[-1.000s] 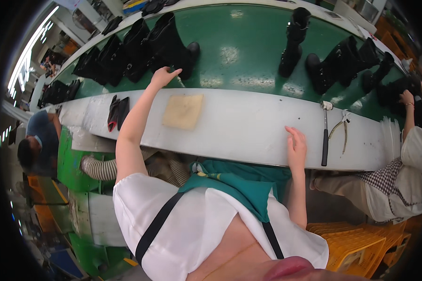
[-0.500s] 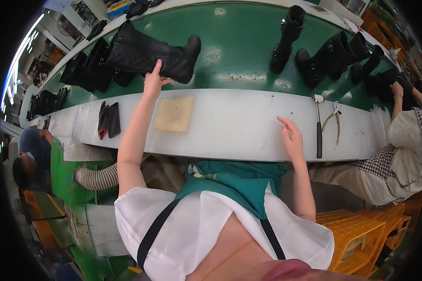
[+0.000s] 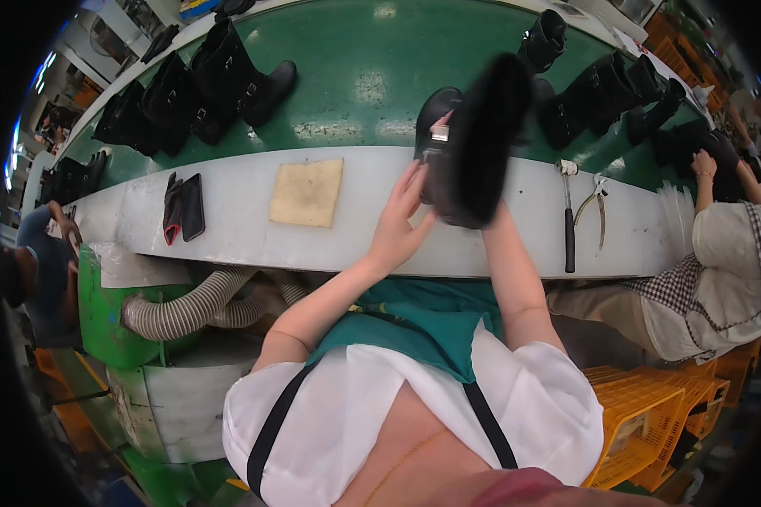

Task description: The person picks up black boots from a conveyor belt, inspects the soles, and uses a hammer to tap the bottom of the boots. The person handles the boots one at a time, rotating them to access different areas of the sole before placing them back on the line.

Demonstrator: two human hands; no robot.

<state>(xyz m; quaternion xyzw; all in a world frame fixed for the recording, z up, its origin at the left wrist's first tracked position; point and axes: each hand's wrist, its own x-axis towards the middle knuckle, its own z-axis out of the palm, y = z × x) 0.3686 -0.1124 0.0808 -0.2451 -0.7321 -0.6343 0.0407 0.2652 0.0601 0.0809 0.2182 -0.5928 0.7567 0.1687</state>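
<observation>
I hold a tall black boot (image 3: 475, 139) up over the white bench edge (image 3: 397, 245), right in front of me; it looks blurred. My left hand (image 3: 402, 221) presses its fingers against the boot's left side near a metal buckle. My right hand (image 3: 492, 218) is under the boot's lower end and mostly hidden by it; only the wrist shows. More black boots (image 3: 220, 76) lie on the green conveyor belt (image 3: 364, 51) behind.
A tan pad (image 3: 306, 193) and a black folded glove (image 3: 182, 207) lie on the bench to the left. A hammer (image 3: 566, 221) and pliers (image 3: 596, 207) lie to the right. A co-worker (image 3: 719, 253) sits at right, another person (image 3: 38, 262) at left. Yellow crates (image 3: 651, 422) stand at lower right.
My left hand took a boot from the belt at the far left and brought it to the middle. My right hand left the bench and joined under the boot.
</observation>
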